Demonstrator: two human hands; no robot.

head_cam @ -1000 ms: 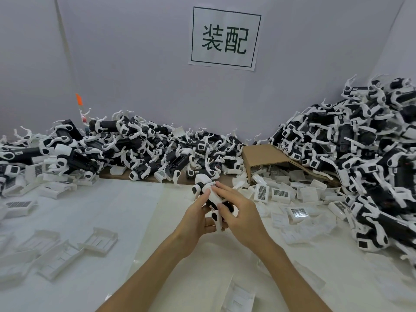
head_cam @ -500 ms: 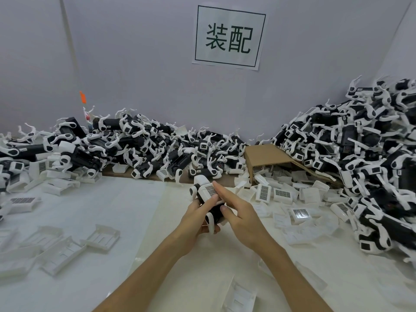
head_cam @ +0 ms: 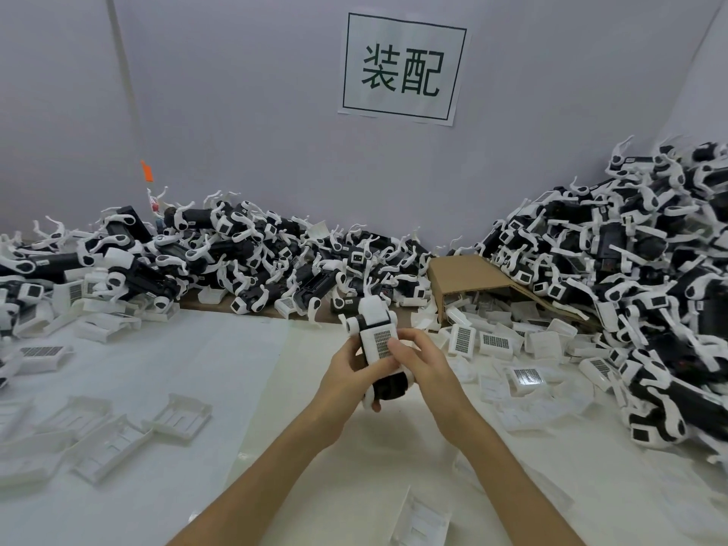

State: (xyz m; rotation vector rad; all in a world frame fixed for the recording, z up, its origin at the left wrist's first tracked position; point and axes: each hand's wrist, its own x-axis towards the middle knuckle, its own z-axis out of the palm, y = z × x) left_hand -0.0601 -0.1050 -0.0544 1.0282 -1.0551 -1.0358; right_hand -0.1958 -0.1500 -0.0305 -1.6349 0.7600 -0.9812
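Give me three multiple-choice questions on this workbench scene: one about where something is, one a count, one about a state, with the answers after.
1. Where is the cardboard box?
A. At the back, against the right pile of devices
B. At the near left edge
C. Hanging on the wall

2. How many characters are on the wall sign?
A. One
B. Two
C. Four

3. How is the black-and-white device at centre?
A. Lying untouched
B. Held by the left hand and the right hand
C. Inside the box

Answers:
1 A: the box lies tipped at the foot of the right pile.
2 B: two dark characters fill the frame.
3 B: fingers of both hands curl round it.
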